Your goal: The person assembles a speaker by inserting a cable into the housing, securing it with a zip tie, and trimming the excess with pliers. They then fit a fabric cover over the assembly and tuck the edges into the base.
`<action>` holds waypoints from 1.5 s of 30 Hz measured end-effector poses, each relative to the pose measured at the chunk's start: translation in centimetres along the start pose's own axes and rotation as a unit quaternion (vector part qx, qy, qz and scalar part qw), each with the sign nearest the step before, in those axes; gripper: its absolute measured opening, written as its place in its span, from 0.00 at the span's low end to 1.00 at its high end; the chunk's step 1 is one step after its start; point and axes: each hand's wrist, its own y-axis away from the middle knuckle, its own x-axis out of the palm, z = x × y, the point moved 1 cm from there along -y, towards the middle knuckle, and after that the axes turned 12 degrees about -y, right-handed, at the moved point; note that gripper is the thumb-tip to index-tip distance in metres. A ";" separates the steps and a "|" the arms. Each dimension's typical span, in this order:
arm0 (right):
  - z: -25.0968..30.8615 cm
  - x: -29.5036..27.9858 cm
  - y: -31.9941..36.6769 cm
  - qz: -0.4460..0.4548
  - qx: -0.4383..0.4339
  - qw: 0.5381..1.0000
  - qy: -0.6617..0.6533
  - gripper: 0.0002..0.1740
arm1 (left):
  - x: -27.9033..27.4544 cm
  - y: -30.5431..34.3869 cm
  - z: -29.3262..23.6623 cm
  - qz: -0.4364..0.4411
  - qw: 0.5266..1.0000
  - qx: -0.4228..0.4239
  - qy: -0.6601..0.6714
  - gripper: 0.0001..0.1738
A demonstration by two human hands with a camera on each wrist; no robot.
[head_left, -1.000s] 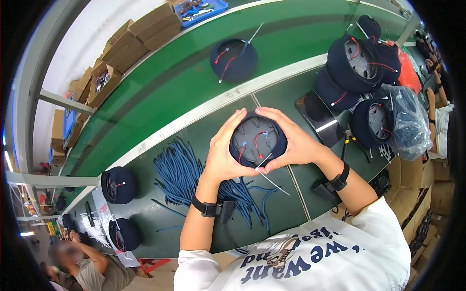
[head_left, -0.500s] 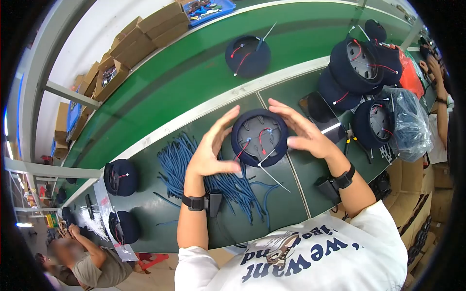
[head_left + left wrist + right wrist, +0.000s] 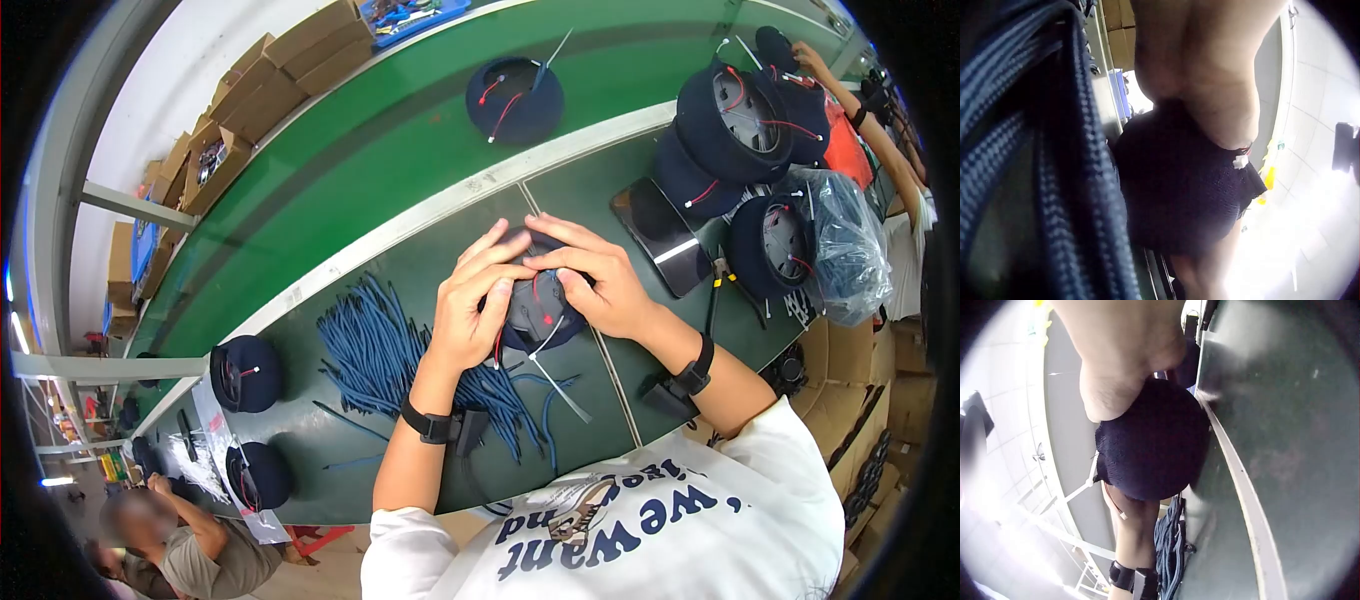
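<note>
A round housing [image 3: 525,312] with a navy fabric cover and grey plastic inside stands on the bench, its hollow side up. Red wires lie inside it, and a white cable tie [image 3: 563,387] sticks out at its near side. My left hand [image 3: 472,305] holds the housing's far left rim, fingers bent inward and slightly blurred. From the right, my right hand [image 3: 605,288] holds the far rim, its fingertips close to the left ones. Both hands hide much of that rim. The fabric side [image 3: 1172,187] shows below my palm in the left wrist view.
Blue braided sleeves [image 3: 372,345] are heaped to the left. Cutting pliers [image 3: 715,290], a dark flat panel [image 3: 660,235] and more fabric housings [image 3: 770,245] are at right, beside a plastic bag [image 3: 845,245]. Another housing [image 3: 515,100] sits on the green surface beyond the ledge [image 3: 400,235].
Both hands first cupped the housing's sides, then spread apart from it, and now meet over its far rim with bent fingers. At far right, another person's arm has reached toward the stacked housings.
</note>
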 end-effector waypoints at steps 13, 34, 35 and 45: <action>3.3 -2.8 0.4 0.012 -0.050 0.996 -0.071 0.15 | -4.8 -0.1 -2.1 -0.112 0.993 0.039 0.025 0.10; 4.2 -0.9 5.2 -0.001 -0.040 0.998 -0.058 0.09 | -0.1 1.2 -4.1 0.004 0.994 0.107 -0.038 0.20; 3.9 -1.2 5.3 -0.057 -0.028 0.991 -0.115 0.10 | 0.0 1.2 -4.1 -0.006 0.995 0.096 -0.034 0.20; 4.8 -0.9 4.6 0.008 -0.104 0.993 0.045 0.10 | 1.1 1.8 -4.4 -0.044 0.973 0.187 -0.127 0.22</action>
